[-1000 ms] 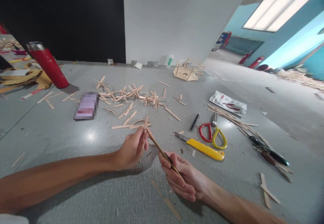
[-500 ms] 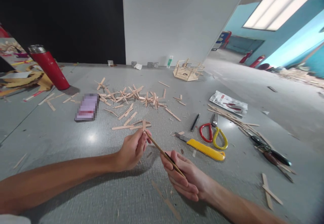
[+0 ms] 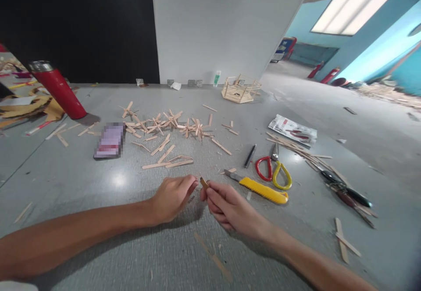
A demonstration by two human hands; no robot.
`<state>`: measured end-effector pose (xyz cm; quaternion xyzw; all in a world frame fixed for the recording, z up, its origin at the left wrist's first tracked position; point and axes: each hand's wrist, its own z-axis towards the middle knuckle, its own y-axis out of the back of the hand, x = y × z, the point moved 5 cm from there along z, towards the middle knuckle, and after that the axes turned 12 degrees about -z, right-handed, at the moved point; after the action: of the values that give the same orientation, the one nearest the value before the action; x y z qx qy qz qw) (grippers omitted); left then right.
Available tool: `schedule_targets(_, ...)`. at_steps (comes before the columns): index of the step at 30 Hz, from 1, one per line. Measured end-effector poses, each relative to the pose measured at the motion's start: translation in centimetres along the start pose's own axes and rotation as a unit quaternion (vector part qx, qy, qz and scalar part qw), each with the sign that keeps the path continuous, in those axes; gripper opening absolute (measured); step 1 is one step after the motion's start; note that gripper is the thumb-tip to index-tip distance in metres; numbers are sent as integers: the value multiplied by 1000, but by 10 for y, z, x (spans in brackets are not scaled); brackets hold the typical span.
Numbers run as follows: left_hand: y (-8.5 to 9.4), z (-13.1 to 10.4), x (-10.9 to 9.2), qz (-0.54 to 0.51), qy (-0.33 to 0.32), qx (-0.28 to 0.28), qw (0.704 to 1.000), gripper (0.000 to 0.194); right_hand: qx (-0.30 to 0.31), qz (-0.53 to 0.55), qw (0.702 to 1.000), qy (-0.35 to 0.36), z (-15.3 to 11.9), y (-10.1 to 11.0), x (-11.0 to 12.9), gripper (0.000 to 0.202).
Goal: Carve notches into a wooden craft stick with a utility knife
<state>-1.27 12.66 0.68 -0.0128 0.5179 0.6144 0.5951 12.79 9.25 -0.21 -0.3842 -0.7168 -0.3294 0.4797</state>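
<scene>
My left hand (image 3: pixel 173 198) is closed in a pinch above the table, its fingertips a little apart from the other hand's. Whatever lies between those fingers is hidden. My right hand (image 3: pixel 226 203) is wrapped round a thin gold-coloured tool (image 3: pixel 204 183); only a short dark-tipped end sticks out toward the left hand, so its kind does not show. Just beyond the hands lie flat wooden craft sticks (image 3: pixel 179 163). Right of my right hand is a yellow utility knife (image 3: pixel 263 190) with its blade out, beside scissors (image 3: pixel 272 168) with one red and one yellow handle.
A heap of wooden stick pieces (image 3: pixel 171 122) spreads across mid-table, with a phone (image 3: pixel 110 140) to its left. A red flask (image 3: pixel 61 91) stands far left. At the back is a wooden stick frame (image 3: pixel 240 91). Rightward lie a black pen (image 3: pixel 250 156), a packet (image 3: pixel 292 131) and dark-handled tools (image 3: pixel 345 190).
My right hand has turned and drawn the tool back, so less of it shows. The craft stick that stood up from my left fingers is out of sight. The view has shifted slightly.
</scene>
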Motion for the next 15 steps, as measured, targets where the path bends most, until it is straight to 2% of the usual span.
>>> schedule_targets(6, 1, 2, -2, 36, -40, -8, 999, 29, -29, -141, 988, 55, 3, 18, 9, 47)
schedule_targets(11, 0, 2, -3, 29, -55, -8, 998, 29, -36, -301, 950, 74, -3, 33, 29, 42)
schedule_targets(15, -2, 2, -2, 14, -47, -2, 999, 27, -65, -342, 932, 98, -6, 33, 35, 37)
